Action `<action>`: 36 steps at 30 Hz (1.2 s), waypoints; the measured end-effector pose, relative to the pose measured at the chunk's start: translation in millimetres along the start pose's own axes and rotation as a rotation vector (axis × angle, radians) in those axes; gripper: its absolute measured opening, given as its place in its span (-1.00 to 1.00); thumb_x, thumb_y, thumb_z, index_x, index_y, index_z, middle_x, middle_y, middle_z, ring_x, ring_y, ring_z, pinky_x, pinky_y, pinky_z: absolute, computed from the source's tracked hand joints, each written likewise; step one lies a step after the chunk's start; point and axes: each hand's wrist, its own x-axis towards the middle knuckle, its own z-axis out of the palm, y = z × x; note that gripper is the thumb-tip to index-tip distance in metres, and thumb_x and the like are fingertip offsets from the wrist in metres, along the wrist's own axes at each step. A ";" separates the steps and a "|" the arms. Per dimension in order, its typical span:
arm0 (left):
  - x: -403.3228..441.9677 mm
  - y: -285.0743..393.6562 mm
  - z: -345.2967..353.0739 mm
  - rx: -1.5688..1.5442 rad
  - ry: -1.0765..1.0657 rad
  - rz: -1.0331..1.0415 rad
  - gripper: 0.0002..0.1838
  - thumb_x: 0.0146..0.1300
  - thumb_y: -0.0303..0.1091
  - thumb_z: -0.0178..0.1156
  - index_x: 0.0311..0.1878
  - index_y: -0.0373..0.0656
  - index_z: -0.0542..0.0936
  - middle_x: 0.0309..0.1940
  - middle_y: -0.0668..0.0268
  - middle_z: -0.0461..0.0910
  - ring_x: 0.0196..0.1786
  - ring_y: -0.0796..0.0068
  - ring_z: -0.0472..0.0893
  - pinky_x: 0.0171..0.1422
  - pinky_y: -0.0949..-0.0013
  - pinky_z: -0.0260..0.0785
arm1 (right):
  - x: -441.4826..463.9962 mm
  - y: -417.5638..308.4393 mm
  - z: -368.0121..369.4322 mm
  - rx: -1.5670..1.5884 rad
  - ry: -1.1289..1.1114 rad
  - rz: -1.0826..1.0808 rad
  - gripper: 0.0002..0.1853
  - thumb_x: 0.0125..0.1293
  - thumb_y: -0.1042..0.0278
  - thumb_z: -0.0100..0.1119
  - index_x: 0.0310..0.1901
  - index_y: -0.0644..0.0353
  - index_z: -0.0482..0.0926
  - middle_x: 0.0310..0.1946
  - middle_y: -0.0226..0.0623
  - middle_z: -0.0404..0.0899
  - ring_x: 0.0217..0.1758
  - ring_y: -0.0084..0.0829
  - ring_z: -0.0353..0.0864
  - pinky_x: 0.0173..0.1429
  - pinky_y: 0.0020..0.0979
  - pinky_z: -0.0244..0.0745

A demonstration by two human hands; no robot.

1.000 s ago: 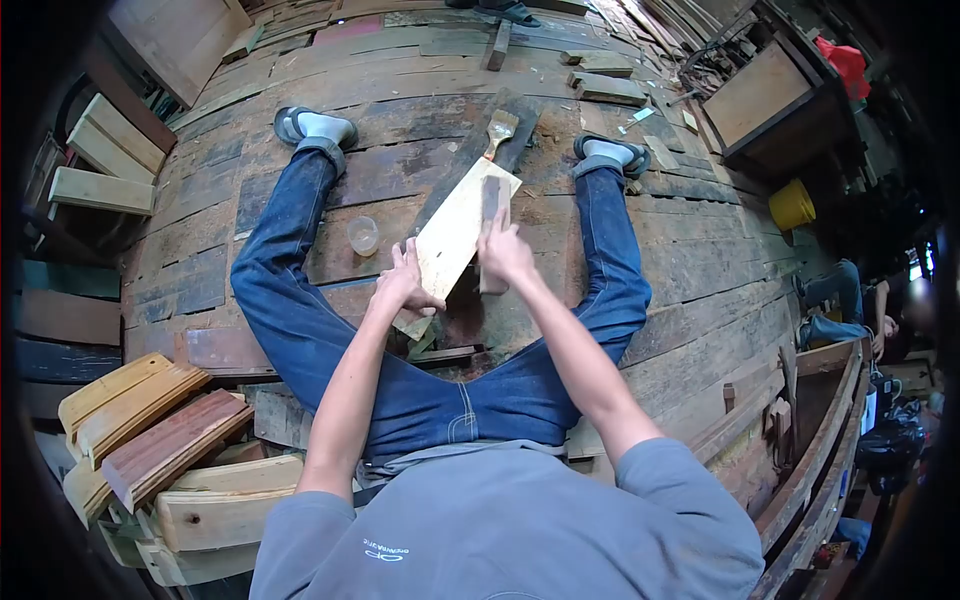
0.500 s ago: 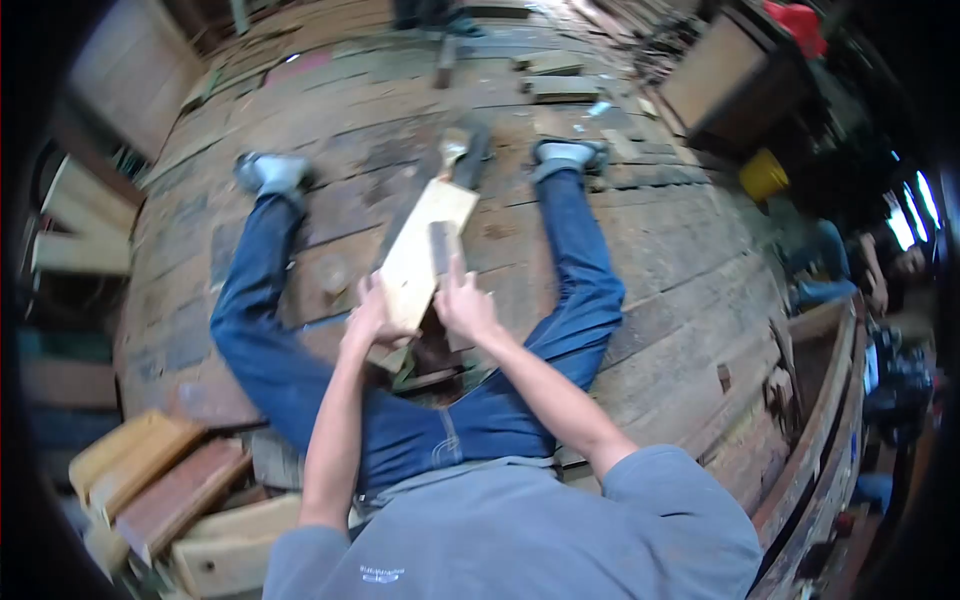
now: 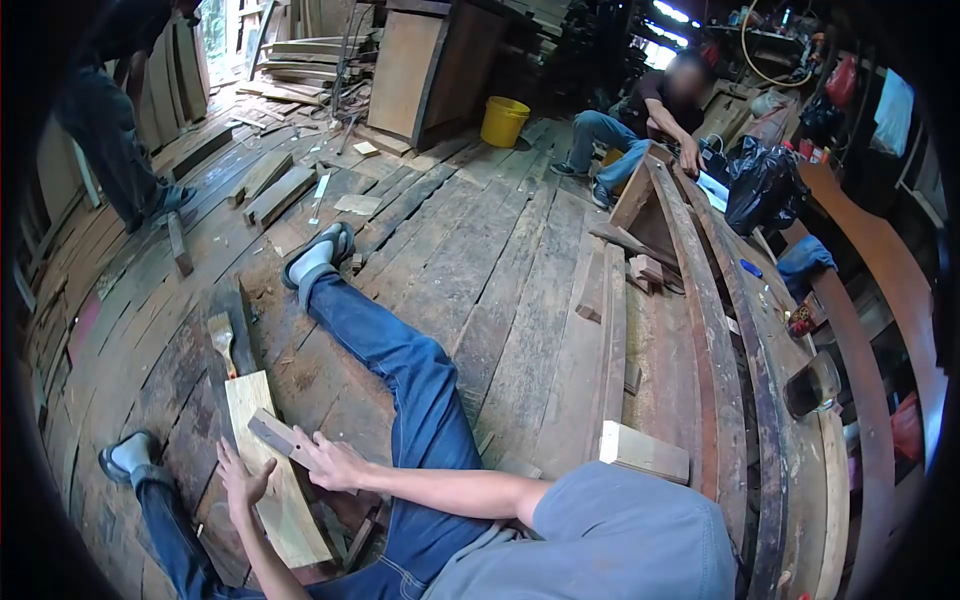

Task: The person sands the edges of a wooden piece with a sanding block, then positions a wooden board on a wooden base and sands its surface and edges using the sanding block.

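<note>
A pale wooden board [image 3: 288, 515] lies lengthwise between my legs. My right hand [image 3: 332, 461] grips a flat, grey-brown rectangular block [image 3: 277, 434] with small dark spots and holds it over the board; I cannot tell whether the two touch. My left hand [image 3: 242, 482] is beside the board's left edge, fingers spread and thumb apart, with nothing in it. Past the board's far end lies a paintbrush [image 3: 222, 341] with a pale handle and whitish bristles. Under the brush and board runs a dark plank [image 3: 238, 305].
A long wooden frame [image 3: 700, 370] stands along my right, with a pale wood block [image 3: 645, 450] near my shoulder. A person [image 3: 650, 125] sits beyond it; another person [image 3: 110, 140] stands far left. Offcuts [image 3: 280, 195] and a yellow bucket [image 3: 504, 122] are ahead.
My view has swung to the right. My left hand has come off the board's edge and its fingers have spread. My right hand still holds the block over the board.
</note>
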 end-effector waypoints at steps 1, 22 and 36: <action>9.3 -7.1 12.8 -0.016 0.052 0.053 0.34 0.11 0.21 0.51 0.71 -0.15 -0.13 0.71 -0.01 -0.12 0.66 -0.25 0.06 0.66 -0.18 0.06 | 2.4 1.1 1.2 -0.004 -0.005 0.001 0.11 0.20 0.29 0.29 0.68 0.17 -0.21 0.13 0.40 0.41 -0.16 0.33 0.69 -0.02 0.18 0.66; 0.3 8.8 52.2 -0.136 0.467 0.168 -0.33 0.60 -0.08 0.00 0.58 -0.34 0.24 0.44 -0.05 0.44 0.57 -0.01 0.32 0.61 -0.09 0.09 | 88.2 -18.1 -26.7 -0.277 -0.153 0.061 -0.19 0.54 0.01 0.03 0.70 -0.29 -0.10 -0.15 0.40 0.56 -0.18 0.40 0.71 -0.03 0.24 0.69; 6.5 7.8 54.7 -0.127 0.421 0.141 -0.30 0.57 -0.07 0.03 0.59 -0.35 0.22 0.49 0.02 0.41 0.60 -0.07 0.24 0.65 -0.08 -0.01 | 44.5 -47.1 -36.8 -0.216 -0.257 0.171 -0.21 0.53 0.10 0.10 0.70 -0.19 0.00 -0.19 0.35 0.58 -0.13 0.36 0.69 0.02 0.15 0.66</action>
